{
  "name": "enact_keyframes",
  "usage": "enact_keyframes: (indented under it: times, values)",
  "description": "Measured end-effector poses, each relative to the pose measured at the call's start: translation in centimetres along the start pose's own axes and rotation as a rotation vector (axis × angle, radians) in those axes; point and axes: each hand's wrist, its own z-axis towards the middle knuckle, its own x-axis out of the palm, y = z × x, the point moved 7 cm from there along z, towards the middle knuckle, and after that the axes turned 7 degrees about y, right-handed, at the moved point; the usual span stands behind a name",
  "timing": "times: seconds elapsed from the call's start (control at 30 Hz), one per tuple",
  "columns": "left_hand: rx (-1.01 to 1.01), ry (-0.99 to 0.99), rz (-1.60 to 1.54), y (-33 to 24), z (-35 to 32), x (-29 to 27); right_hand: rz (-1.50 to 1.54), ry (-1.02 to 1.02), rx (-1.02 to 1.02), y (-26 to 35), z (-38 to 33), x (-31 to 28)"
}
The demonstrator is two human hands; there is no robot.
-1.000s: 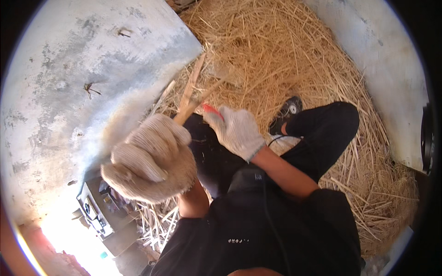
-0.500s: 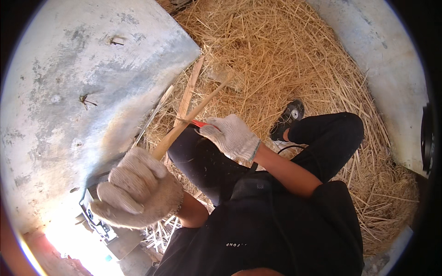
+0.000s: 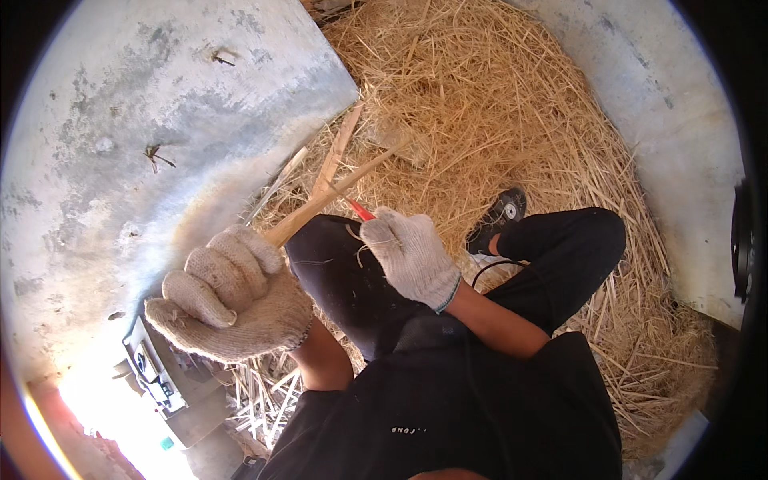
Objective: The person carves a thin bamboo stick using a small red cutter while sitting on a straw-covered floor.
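Gripped: pale split cane strip [image 3: 336, 200], its near end closed inside the gloved left hand [image 3: 232, 300], fist fully curled at 8 o'clock; strip runs out toward 1 o'clock over the raised black-trousered knee [image 3: 336, 272].
Right hand [image 3: 412, 256], gloved, fingers folded shut around a red-handled blade [image 3: 360, 210] meeting the strip at centre.
Surroundings: straw heap [image 3: 496, 104], 12 to 4 o'clock; grey concrete slab [image 3: 144, 136], 10 o'clock; black shoe [image 3: 500, 214], 2 o'clock.
Risk, as judged: blade sits just above the knee; a slip along the grain could drive it into leg or left glove.
Pose: left forearm bent upward, right elbow tucked, wrist angled down.
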Motion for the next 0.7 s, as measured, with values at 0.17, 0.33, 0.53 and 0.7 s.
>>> enact_keyframes:
  times: [0.17,0.33,0.53,0.7]
  values:
    - [-0.027,0.108,-0.004,0.5,-1.0,2.1,-0.207,0.106,0.07,-0.4,-0.2,1.5]
    - [-0.08,0.281,-0.02,0.2,-0.9,2.2,-0.606,0.048,0.4,-12.9,1.3,-2.6]
    - [-0.025,0.2,0.031,0.3,-1.9,2.8,-0.502,-0.067,0.024,-13.4,0.4,-3.8]
    - [-0.072,0.245,0.091,0.4,-0.6,1.9,-0.268,0.092,0.059,-6.4,2.6,-0.9]
